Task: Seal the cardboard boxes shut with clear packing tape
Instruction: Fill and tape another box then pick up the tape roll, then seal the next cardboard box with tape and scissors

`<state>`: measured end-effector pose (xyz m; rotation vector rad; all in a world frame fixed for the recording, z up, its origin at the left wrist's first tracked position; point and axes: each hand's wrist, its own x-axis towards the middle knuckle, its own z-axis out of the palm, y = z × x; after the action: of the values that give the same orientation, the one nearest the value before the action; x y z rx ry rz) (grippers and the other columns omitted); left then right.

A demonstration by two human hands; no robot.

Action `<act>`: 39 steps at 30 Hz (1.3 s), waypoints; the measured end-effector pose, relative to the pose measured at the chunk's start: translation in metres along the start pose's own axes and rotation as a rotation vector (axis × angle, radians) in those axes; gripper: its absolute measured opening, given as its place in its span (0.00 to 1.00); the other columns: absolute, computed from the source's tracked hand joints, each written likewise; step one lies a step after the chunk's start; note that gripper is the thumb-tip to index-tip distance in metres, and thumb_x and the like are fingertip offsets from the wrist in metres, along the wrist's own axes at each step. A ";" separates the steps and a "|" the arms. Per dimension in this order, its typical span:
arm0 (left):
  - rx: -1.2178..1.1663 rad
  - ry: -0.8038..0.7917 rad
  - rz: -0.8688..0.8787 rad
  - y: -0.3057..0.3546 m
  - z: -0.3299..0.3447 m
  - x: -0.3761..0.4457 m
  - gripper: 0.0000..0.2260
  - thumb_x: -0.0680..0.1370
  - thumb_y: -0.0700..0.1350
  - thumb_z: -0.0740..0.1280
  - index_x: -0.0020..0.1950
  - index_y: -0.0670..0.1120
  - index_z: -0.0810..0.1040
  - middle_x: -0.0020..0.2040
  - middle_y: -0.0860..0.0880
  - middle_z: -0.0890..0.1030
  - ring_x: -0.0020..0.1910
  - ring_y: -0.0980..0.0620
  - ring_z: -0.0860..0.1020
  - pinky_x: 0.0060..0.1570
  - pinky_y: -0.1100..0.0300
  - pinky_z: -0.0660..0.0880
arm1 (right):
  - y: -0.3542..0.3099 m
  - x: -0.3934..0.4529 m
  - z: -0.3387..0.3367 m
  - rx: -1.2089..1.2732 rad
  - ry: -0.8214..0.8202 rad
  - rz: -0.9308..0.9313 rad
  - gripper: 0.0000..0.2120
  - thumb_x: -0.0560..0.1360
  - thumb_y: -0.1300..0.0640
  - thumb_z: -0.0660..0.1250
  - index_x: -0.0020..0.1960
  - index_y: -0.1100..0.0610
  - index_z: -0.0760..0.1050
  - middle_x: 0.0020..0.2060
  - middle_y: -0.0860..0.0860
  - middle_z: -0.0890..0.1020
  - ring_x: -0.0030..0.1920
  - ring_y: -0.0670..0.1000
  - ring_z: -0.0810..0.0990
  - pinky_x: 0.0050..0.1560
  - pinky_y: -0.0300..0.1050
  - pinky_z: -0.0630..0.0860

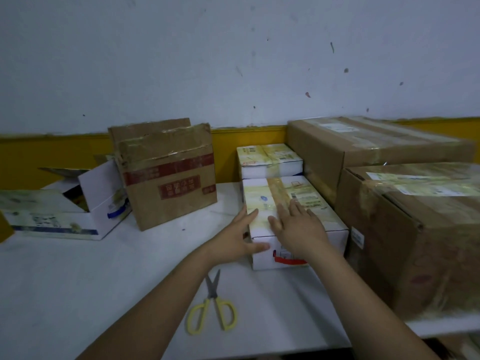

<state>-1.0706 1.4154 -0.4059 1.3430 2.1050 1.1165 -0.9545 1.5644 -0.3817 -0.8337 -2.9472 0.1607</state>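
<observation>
A white printed box (275,201) lies on the table with a strip of clear tape along its top. My left hand (240,233) grips its near left corner, thumb on the front face. My right hand (298,226) lies flat on its top, fingers spread over the tape. A second white taped box (270,159) sits right behind it. At the left, a white box (98,196) stands with its flaps open. A brown box (168,175) with red print stands tilted beside it, flaps up. No tape roll is in sight.
Yellow-handled scissors (213,305) lie shut on the white table (78,281) near my forearms. Two large brown taped boxes (368,149) (415,229) fill the right side. The wall is close behind. The table's front edge runs at the lower right.
</observation>
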 end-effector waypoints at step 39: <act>1.024 0.314 0.068 0.014 -0.195 -0.085 0.32 0.77 0.68 0.63 0.79 0.60 0.63 0.74 0.56 0.69 0.72 0.56 0.64 0.70 0.55 0.62 | -0.091 0.131 -0.106 0.187 0.470 -0.780 0.20 0.74 0.73 0.65 0.55 0.52 0.85 0.54 0.50 0.86 0.55 0.53 0.83 0.54 0.43 0.77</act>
<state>-1.1582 1.2631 -0.2843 1.7054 3.0702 0.1938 -1.1019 1.5644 -0.2596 0.2925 -2.5210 0.1536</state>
